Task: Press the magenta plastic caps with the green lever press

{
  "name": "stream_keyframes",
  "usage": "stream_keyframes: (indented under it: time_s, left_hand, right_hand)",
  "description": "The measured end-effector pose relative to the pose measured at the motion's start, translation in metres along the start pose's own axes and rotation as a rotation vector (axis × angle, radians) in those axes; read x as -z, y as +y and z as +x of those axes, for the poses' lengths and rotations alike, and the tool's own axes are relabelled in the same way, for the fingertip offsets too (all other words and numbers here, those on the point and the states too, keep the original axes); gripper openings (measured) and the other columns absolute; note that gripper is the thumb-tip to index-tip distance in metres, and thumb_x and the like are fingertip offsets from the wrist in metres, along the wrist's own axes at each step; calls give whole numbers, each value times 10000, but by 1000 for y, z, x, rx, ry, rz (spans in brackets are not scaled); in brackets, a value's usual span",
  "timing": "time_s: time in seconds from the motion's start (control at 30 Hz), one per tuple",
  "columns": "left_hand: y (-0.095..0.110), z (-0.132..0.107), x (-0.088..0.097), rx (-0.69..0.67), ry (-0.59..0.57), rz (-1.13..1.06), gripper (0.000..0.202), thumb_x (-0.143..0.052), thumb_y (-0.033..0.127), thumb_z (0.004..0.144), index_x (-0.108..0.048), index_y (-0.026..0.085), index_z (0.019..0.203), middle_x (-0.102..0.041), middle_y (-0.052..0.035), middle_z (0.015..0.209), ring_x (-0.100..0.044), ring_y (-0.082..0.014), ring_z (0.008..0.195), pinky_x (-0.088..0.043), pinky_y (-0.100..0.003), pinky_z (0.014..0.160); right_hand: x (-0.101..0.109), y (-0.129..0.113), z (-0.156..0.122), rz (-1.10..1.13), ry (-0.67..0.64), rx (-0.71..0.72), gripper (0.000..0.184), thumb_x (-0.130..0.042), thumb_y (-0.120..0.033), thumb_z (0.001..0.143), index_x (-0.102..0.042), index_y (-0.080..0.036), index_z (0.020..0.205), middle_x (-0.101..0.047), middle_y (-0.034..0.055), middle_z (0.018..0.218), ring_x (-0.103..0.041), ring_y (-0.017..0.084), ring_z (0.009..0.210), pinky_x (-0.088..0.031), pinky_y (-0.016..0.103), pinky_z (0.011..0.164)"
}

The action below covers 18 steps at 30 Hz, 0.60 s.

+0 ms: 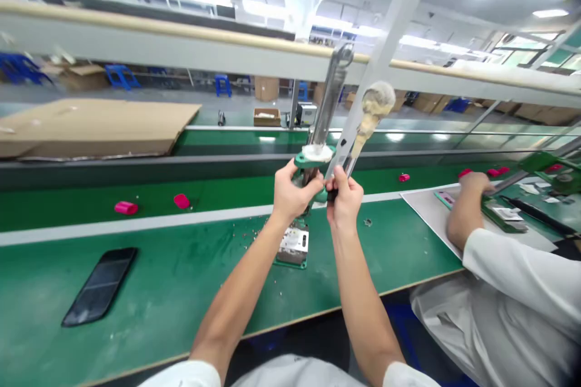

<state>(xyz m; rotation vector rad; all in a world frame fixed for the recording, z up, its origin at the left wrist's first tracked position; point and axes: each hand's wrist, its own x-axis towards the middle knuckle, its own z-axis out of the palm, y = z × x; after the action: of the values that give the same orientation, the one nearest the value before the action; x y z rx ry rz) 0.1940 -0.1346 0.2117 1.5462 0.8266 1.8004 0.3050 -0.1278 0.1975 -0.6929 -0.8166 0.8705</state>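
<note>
The left hand [295, 190] has a narrow grip around a green plastic collar [313, 158] below a long silver metal bar [329, 97]. The right hand [345, 196] grips a slim metal shaft tipped with beige foam [374, 106], its base hidden by fingers. Both are above the green bench [136, 290]. At twelve o'clock, an open cardboard box [266, 117] holds something pale, too small to identify.
</note>
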Motion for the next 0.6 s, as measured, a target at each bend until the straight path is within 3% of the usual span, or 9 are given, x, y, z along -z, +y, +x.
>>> stream_keyframes:
  time_s: [0.17,0.37,0.47,0.6]
  left_hand:
    - [24,-6,-5,-22,-33,-33,210,-791,328,813,-738,145,901,-725,-57,850,-693,-189,752,-561,-276,690]
    - [64,-9,-38,-80,-107,-70,278,-820,406,816,-743,202,989,-744,-42,914,-708,-234,873,-597,-344,774]
    - [64,-20,-57,-85,-137,-102,330,-845,367,780,-745,226,1062,-767,-46,1010,-710,-262,984,-597,-380,856]
    - [45,-41,-82,-116,-119,-107,441,-889,351,687,-744,216,1081,-774,-77,1101,-706,-278,1021,-569,-428,946]
  right_hand:
    - [4,-28,-5,39,-17,1,524,-870,-450,775,-524,-123,554,-470,-7,516,-533,95,503,-483,196,562]
    - [18,-83,-10,20,23,169,506,-850,-390,815,-509,-128,548,-472,-12,548,-494,73,499,-489,187,552]
    - [38,-90,-15,-7,94,203,486,-815,-333,824,-478,-145,527,-457,-8,539,-485,86,496,-516,211,566]
    - [75,-82,-23,-47,196,212,451,-772,-292,803,-455,-197,496,-397,-13,526,-516,135,512,-550,260,545]
